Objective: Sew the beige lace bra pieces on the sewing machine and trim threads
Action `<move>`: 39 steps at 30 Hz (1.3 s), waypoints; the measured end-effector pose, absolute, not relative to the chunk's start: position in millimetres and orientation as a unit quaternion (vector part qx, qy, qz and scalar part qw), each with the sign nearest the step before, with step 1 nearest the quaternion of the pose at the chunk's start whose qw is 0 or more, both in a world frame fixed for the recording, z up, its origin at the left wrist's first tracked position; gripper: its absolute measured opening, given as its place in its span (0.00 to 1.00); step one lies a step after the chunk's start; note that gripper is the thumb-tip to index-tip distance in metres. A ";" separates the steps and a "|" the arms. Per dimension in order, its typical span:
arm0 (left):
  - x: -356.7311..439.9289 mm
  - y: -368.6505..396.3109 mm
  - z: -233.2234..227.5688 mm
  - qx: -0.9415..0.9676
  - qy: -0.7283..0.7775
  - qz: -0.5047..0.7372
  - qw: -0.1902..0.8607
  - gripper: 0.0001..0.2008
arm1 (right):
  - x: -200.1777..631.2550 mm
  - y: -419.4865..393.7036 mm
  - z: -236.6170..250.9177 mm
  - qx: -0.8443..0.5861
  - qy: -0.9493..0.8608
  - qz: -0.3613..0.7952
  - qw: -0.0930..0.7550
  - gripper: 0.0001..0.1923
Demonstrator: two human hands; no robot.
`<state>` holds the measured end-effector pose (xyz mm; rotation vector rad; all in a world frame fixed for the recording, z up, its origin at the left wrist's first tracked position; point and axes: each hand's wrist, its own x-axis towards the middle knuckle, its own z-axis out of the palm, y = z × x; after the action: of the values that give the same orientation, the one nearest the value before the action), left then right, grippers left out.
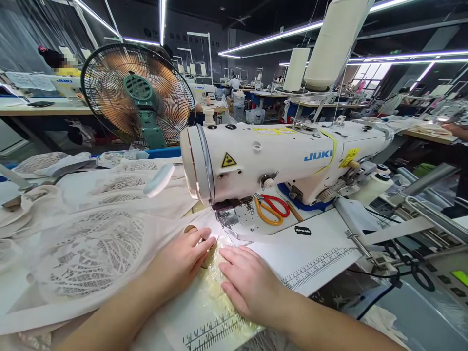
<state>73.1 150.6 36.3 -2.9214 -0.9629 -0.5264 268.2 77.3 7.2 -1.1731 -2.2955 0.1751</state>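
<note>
A white JUKI sewing machine (256, 156) stands before me, its presser foot (228, 217) just beyond my fingertips. Pale yellow, shiny thin fabric (215, 287) runs from the foot toward me between my hands. My left hand (181, 258) is closed at the fabric's left edge, thumb and fingers pinched together. On the right side, my right hand (252, 282) presses the same fabric down with bent fingers. What lies under the fingers is partly hidden. Beige garment pieces with lace panels (98, 248) spread out left of my left hand.
Scissors with red and orange handles (272, 209) lie under the machine arm, near a black razor blade (302, 230). Printed ruler scales (318, 265) mark the white table. A large fan (137, 92) stands behind, thread cones (336, 44) above. A grey bin (420, 312) sits lower right.
</note>
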 end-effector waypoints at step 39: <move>42.3 155.6 66.1 -0.873 -0.409 0.012 0.267 0.25 | 152.4 41.5 -16.8 -0.398 -0.842 -0.043 0.361 0.11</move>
<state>42.3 155.6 66.1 -2.3551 -1.1039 0.0319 152.4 41.5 -16.8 -1.0256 -2.1694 -0.1113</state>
